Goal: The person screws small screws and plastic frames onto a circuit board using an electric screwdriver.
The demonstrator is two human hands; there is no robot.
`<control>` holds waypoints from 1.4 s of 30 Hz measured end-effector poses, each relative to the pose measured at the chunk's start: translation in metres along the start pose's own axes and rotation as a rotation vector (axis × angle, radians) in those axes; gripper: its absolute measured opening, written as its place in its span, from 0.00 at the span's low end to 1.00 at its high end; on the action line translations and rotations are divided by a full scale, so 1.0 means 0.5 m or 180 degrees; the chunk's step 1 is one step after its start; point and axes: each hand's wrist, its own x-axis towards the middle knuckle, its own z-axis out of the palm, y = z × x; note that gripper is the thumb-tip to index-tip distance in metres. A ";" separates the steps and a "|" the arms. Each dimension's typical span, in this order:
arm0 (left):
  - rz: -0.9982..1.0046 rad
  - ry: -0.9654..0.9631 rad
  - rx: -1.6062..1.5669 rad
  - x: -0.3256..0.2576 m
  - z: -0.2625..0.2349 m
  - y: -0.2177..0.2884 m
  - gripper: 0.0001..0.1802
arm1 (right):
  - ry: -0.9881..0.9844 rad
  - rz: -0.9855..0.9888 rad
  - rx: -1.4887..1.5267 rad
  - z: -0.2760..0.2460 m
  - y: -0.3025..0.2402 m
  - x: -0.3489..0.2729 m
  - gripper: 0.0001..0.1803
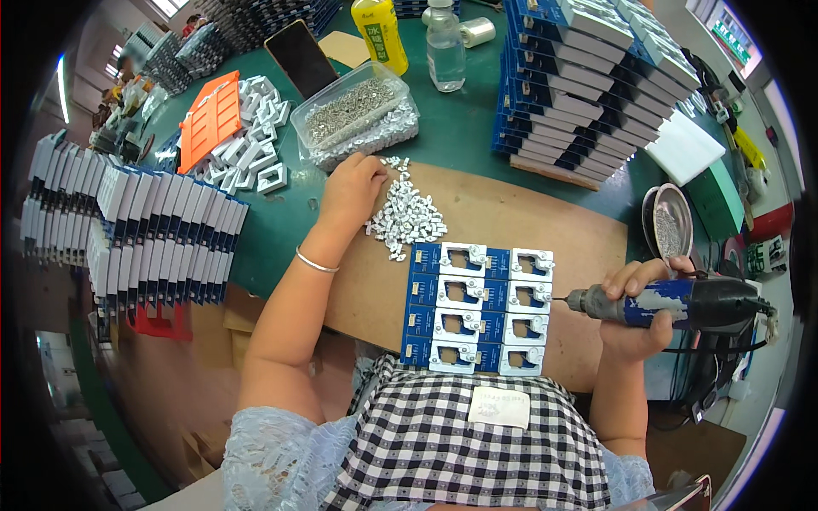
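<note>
My right hand [639, 336] is wrapped round an electric screwdriver [716, 302]. Its thin bit points left, close to the right edge of a blue circuit board panel [423, 294]. Two columns of white plastic frames [460, 328] sit on that panel, with small fittings at their upper right corners. My left hand [354, 187] rests at the top of a pile of small white plastic pieces [409, 215], fingers curled together. Whatever those fingertips pinch is hidden. Panel and pile both lie on a brown board [503, 204] in front of me.
Behind my left hand stands a clear tub [400, 132] of small metal parts. White frames [247, 145] and an orange tray [209, 119] lie farther left. Tall stacks of boards [162, 230] flank both sides. A phone [300, 60], bottles [446, 51] and a metal bowl [673, 217] surround the work.
</note>
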 end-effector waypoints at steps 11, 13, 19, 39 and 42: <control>-0.0152 0.0046 -0.0472 -0.018 -0.053 0.003 0.04 | 0.0243 0.0068 -0.0117 -0.014 -0.013 -0.021 0.37; 0.0192 0.0063 -0.0456 -0.003 -0.041 0.002 0.05 | 0.0324 0.0079 -0.0141 -0.016 -0.014 -0.022 0.38; 0.0572 -0.0413 0.0288 -0.012 -0.064 -0.030 0.05 | 0.0298 0.0076 -0.0017 0.001 -0.029 -0.024 0.38; 0.1212 -0.1180 -0.1291 -0.173 -0.019 0.349 0.09 | 0.0302 0.0252 -0.0017 -0.003 -0.044 -0.073 0.38; 0.1201 -0.1099 -0.1123 -0.180 -0.013 0.357 0.08 | 0.0437 0.0408 0.0286 -0.004 -0.048 -0.083 0.37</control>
